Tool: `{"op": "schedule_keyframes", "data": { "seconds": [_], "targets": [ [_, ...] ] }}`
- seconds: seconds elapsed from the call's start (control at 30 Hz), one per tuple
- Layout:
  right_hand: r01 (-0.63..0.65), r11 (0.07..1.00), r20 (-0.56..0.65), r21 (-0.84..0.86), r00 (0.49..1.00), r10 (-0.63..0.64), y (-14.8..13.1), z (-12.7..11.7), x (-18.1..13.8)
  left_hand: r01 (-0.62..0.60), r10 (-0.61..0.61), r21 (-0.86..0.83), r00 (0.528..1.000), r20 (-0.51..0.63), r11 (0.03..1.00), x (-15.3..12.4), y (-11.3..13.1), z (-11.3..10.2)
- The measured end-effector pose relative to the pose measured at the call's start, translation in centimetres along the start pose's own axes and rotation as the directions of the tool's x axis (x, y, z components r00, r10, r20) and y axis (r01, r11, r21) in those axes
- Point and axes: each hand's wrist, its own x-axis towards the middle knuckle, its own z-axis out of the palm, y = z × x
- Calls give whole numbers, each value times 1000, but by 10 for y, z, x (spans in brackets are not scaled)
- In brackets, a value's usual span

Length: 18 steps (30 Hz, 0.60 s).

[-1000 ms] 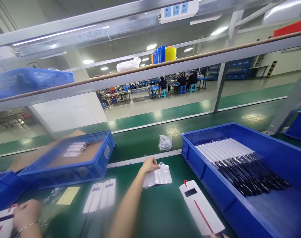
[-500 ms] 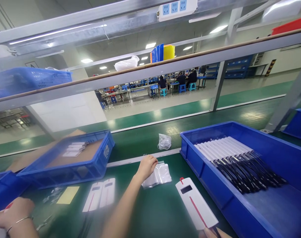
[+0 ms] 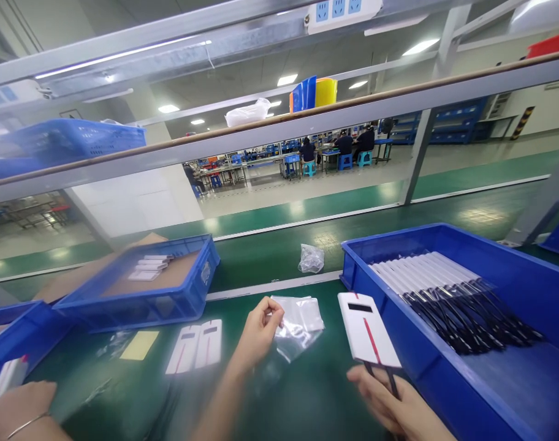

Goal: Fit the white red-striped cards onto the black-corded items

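My left hand [image 3: 258, 334] is closed in a pinch on the top edge of a clear plastic bag [image 3: 298, 324], which hangs lifted off the green table. My right hand [image 3: 390, 398], low at the right, grips the black cord end of a white flat device [image 3: 366, 327] with a red stripe and a dark window. It holds the device upright just to the right of the bag. Bag and device are close but apart.
A big blue bin [image 3: 353, 269] at the right holds several white devices [image 3: 426, 278] with black cords. Two more white devices [image 3: 197, 346] lie on the table beside a yellow card [image 3: 139, 345]. A blue tray [image 3: 169, 300] stands at the left, a crumpled bag [image 3: 311, 258] behind. Another person's braceleted hand [image 3: 17, 407] is at the bottom left.
My left hand has lifted the clear bag off the table and drawn it nearer. My right hand has raised the white device upright beside it. The braceleted hand has let go of its device.
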Motion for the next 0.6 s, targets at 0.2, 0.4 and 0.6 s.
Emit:
{"op": "schedule_keyframes", "data": {
  "seconds": [0.2,0.4,0.6],
  "targets": [
    [48,987,99,-156,995,-33,-16,39,17,143,-143,37,990,-7,989,-60,37,5],
    [61,948,230,-313,973,14,-21,63,12,200,-200,11,980,-25,980,-77,39,1],
    [248,925,237,-288,954,-182,-19,72,5,268,-268,-82,963,8,960,-78,43,7]
  ]
}}
